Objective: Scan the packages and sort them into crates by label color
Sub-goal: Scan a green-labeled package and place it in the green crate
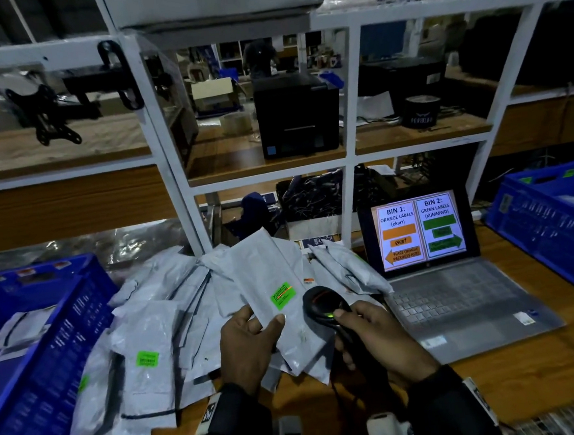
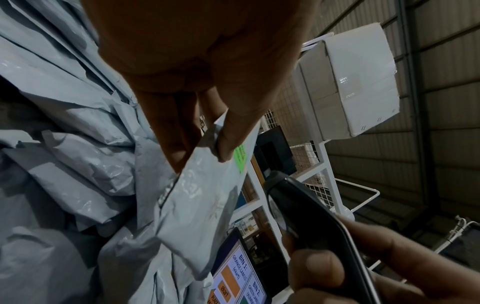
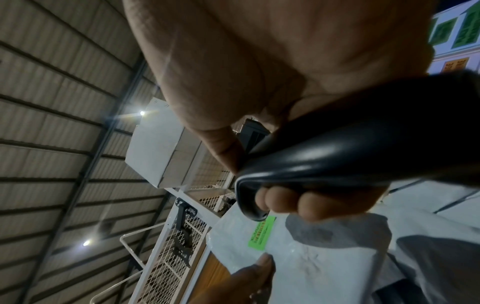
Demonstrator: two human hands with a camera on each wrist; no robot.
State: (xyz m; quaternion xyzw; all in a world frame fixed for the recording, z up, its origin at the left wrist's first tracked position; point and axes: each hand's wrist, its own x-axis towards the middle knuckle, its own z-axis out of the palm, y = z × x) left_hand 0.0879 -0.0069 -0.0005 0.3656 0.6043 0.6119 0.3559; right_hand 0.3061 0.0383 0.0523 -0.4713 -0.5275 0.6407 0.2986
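Left hand [image 1: 245, 344] pinches a grey package [image 1: 278, 297], green label [image 1: 282, 295] up; right hand [image 1: 373, 334] has its fingers [image 3: 278, 202] clenched round the scanner [image 1: 323, 305], red line across the label.

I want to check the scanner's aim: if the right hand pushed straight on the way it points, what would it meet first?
Probably the held package in the left hand, near its green label; depth between scanner and package is unclear.

From the head we look forward and down at the bench; our two wrist views — close, tilted upward — share the green-labelled package [image 2: 207, 197] and scanner [image 3: 337, 150].
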